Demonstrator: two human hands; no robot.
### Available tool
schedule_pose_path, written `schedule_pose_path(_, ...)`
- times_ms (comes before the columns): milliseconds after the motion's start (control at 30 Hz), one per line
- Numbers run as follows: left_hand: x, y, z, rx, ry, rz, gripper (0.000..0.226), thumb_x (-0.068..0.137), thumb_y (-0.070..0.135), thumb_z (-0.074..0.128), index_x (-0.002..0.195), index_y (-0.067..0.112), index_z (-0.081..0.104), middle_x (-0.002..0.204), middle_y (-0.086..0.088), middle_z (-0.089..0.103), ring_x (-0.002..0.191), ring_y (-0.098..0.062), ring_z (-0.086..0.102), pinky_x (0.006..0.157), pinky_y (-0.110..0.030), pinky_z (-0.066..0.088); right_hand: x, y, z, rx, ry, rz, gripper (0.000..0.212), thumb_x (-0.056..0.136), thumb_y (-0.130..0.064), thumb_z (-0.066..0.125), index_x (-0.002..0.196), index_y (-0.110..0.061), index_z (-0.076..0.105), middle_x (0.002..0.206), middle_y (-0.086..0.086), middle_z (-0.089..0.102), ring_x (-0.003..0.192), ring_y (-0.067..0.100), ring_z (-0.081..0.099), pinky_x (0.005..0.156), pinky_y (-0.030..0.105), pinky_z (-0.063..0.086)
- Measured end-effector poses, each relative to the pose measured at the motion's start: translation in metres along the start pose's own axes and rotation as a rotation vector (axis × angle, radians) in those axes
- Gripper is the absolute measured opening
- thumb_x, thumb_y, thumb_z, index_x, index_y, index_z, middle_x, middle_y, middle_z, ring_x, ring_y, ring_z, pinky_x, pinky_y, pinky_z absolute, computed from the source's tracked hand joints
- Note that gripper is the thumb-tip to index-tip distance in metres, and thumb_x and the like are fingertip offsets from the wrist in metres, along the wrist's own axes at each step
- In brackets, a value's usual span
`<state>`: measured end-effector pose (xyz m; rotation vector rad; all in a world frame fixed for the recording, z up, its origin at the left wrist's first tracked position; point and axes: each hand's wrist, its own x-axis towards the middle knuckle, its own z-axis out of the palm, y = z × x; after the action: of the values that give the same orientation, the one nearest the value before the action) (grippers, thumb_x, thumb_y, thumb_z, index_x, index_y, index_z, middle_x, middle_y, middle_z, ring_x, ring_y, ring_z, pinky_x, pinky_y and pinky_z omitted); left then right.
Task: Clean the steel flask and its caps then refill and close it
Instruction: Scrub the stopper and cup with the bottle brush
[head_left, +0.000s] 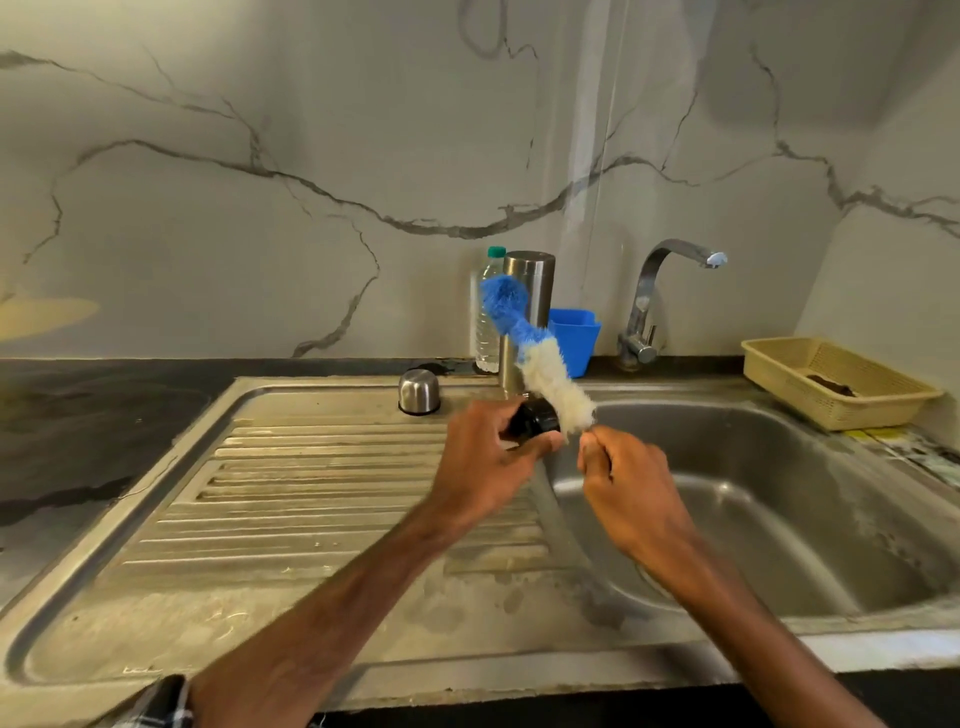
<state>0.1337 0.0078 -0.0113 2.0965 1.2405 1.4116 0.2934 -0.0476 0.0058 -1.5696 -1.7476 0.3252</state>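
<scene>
The steel flask (535, 280) stands upright and uncapped at the back of the sink, behind the brush. Its steel outer cap (418, 391) sits upside down on the drainboard's far edge. My left hand (483, 462) grips the black inner cap (532, 420) over the rim between drainboard and basin. My right hand (623, 483) holds the handle of a bottle brush (540, 358) with white and blue bristles. The brush points up and left, and its white bristles touch the black cap.
A plastic water bottle (487, 317) with a green lid stands left of the flask. A blue plastic tub (576, 338) sits right of it. The tap (670, 291) curves over the steel basin (779, 519). A beige basket (831, 379) lies at the far right. The ribbed drainboard (311, 493) spreads left.
</scene>
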Motion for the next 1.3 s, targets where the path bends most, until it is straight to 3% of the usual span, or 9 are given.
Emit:
schedule_pose_path(100, 0.008, -0.001, -0.001, -0.101, 0.082, -0.124, 0.033, 0.083, 0.030, 0.083, 0.112, 0.017, 0.076, 0.097, 0.007, 0.078, 0.085, -0.006, 0.075, 0.078, -0.027, 0.062, 0.002, -0.005, -0.001, 0.014, -0.008, -0.004, 0.033, 0.103, -0.018, 0.042, 0.071, -0.023, 0.051, 0.068, -0.003, 0.056, 0.052, 0.005, 0.049, 0.045, 0.019, 0.038)
schedule_pose_path(167, 0.009, -0.007, -0.007, -0.304, 0.158, -0.326, 0.024, 0.084, 0.026, 0.082, 0.104, 0.014, 0.077, 0.091, -0.003, 0.079, 0.083, -0.017, 0.077, 0.079, -0.038, 0.064, -0.011, -0.001, 0.005, -0.003, -0.044, -0.007, 0.034, 0.103, -0.021, 0.042, 0.070, -0.027, 0.048, 0.066, -0.007, 0.054, 0.050, 0.003, 0.049, 0.047, 0.018, 0.040)
schedule_pose_path(267, 0.000, 0.003, -0.002, -0.723, 0.133, -0.619, 0.028, 0.086, 0.018, 0.079, 0.107, 0.001, 0.074, 0.099, -0.012, 0.078, 0.088, -0.022, 0.077, 0.078, -0.032, 0.064, -0.018, -0.003, 0.009, 0.067, -0.017, 0.026, 0.033, 0.103, -0.020, 0.044, 0.071, -0.024, 0.053, 0.065, -0.007, 0.055, 0.048, 0.001, 0.047, 0.047, 0.016, 0.040)
schedule_pose_path(367, 0.001, 0.013, 0.006, -0.881, 0.174, -0.677, 0.035, 0.081, 0.019, 0.083, 0.108, -0.001, 0.073, 0.097, -0.011, 0.079, 0.090, -0.023, 0.077, 0.080, -0.032, 0.063, -0.007, -0.013, 0.009, 0.188, 0.034, 0.077, 0.033, 0.104, -0.018, 0.043, 0.076, -0.016, 0.060, 0.063, -0.007, 0.055, 0.050, -0.005, 0.049, 0.047, 0.012, 0.039)
schedule_pose_path(567, 0.003, 0.007, -0.003, -0.890, 0.304, -0.579, 0.039, 0.076, 0.011, 0.087, 0.109, 0.000, 0.070, 0.098, -0.013, 0.078, 0.087, -0.023, 0.077, 0.075, -0.032, 0.064, -0.011, -0.029, 0.015, 0.679, -0.128, 0.344, 0.034, 0.107, -0.025, 0.037, 0.083, -0.013, 0.058, 0.050, -0.007, 0.035, 0.039, 0.006, 0.026, 0.038, 0.021, 0.021)
schedule_pose_path(700, 0.007, -0.006, -0.010, -0.695, 0.323, -0.292, 0.047, 0.075, 0.006, 0.088, 0.114, 0.004, 0.062, 0.107, -0.009, 0.077, 0.099, -0.021, 0.076, 0.084, -0.033, 0.062, -0.018, -0.035, 0.013, 0.941, -0.255, 0.508, 0.026, 0.106, -0.019, 0.033, 0.088, -0.013, 0.051, 0.053, -0.006, 0.025, 0.041, 0.007, 0.017, 0.038, 0.017, 0.013)
schedule_pose_path(867, 0.008, -0.011, -0.004, -0.534, 0.193, -0.072, 0.048, 0.075, 0.001, 0.087, 0.113, 0.004, 0.057, 0.113, -0.010, 0.075, 0.107, -0.021, 0.073, 0.092, -0.035, 0.058, 0.001, -0.024, 0.000, 1.173, -0.328, 0.600, 0.028, 0.105, -0.018, 0.033, 0.082, -0.016, 0.047, 0.056, -0.008, 0.017, 0.036, 0.002, 0.015, 0.029, 0.013, 0.013)
schedule_pose_path(1033, 0.009, -0.016, -0.008, -0.443, 0.149, 0.007, 0.051, 0.074, 0.000, 0.087, 0.118, 0.003, 0.061, 0.117, -0.005, 0.071, 0.114, -0.014, 0.068, 0.089, -0.019, 0.054, 0.002, -0.011, -0.012, 1.380, -0.501, 0.732, 0.032, 0.105, -0.015, 0.028, 0.078, -0.016, 0.046, 0.053, -0.009, 0.017, 0.031, 0.001, 0.018, 0.025, 0.014, 0.011)
schedule_pose_path(1300, 0.007, -0.015, -0.002, -0.260, 0.092, 0.116, 0.050, 0.075, 0.012, 0.088, 0.115, 0.003, 0.060, 0.112, -0.006, 0.066, 0.111, -0.016, 0.066, 0.086, -0.023, 0.058, 0.010, -0.008, -0.010, 1.529, -0.480, 0.793, 0.034, 0.098, -0.003, 0.020, 0.076, -0.013, 0.044, 0.050, -0.008, 0.021, 0.028, 0.002, 0.021, 0.024, 0.014, 0.013)
